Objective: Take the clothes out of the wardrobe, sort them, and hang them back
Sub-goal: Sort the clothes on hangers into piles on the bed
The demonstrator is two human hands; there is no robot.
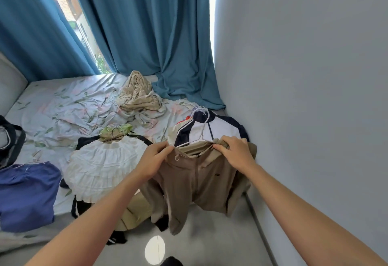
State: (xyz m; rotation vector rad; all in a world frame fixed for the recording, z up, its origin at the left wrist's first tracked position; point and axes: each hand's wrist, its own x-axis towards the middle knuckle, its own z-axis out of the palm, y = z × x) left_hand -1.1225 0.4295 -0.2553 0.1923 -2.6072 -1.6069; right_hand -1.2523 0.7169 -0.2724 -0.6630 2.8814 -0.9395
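A tan zip-up jacket [199,184] hangs in the air over the bed's near corner, held up by its shoulders. My left hand [155,158] pinches its left shoulder and my right hand [233,150] grips its right shoulder by the collar. A white wire hanger [201,131] pokes out behind the collar, over a white and navy jacket [212,127] lying on the bed. A white tiered skirt [105,165] lies to the left, with a green garment [116,131] on hangers at its top. A blue garment [27,194] lies at the far left.
The bed [69,106] has a floral sheet with a crumpled beige garment [138,95] near the teal curtains [151,35]. A grey wall [304,76] stands close on the right. A dark bag [10,139] sits at the left edge. Dark clothes hang off the bed's near edge.
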